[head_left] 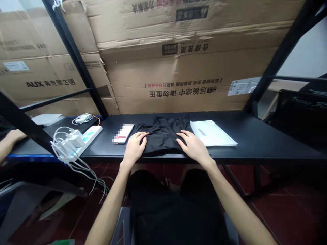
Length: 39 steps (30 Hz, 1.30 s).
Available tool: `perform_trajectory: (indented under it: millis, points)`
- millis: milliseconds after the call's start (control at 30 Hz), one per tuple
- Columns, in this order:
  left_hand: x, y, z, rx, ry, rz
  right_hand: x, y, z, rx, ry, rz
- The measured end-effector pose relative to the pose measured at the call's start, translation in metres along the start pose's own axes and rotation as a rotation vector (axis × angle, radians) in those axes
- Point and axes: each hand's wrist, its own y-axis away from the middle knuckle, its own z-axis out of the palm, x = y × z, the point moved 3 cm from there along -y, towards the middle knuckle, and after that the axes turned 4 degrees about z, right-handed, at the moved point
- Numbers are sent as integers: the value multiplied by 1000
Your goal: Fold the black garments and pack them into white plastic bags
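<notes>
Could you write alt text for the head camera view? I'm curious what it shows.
A person's left hand and right hand press flat on a black cloth garment on a black table. A smartphone lies left of it and a white packet right of it, before stacked cardboard boxes.

This looks like a makeshift storeroom workspace, with a black steel-framed bench (258,143), flattened cardboard cartons (184,78) behind it, and dark red floor tiles (286,214).
</notes>
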Motion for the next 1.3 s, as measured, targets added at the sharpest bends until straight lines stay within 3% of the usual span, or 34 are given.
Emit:
perform_trajectory:
  millis: [700, 900, 1000, 1100, 1200, 1300]
  points:
    - [-1, 0, 1, -9, -1, 3, 2, -1, 2, -23, -18, 1]
    - [-3, -6, -4, -44, 10, 9, 9, -21, -21, -36, -226, 6]
    - [-3, -28, -13, -55, 18, 17, 18, -55, -42, 14, -207, 1]
    - [-3, -70, -15, -83, 6, 61, 36, -100, -50, 9, -156, 2]
    - [-7, -121, 0, -113, -66, 67, 61, -140, -41, -108, -12, 66]
    - [-12, -161, 27, -225, -160, 83, 85, -159, -28, -186, 135, 196]
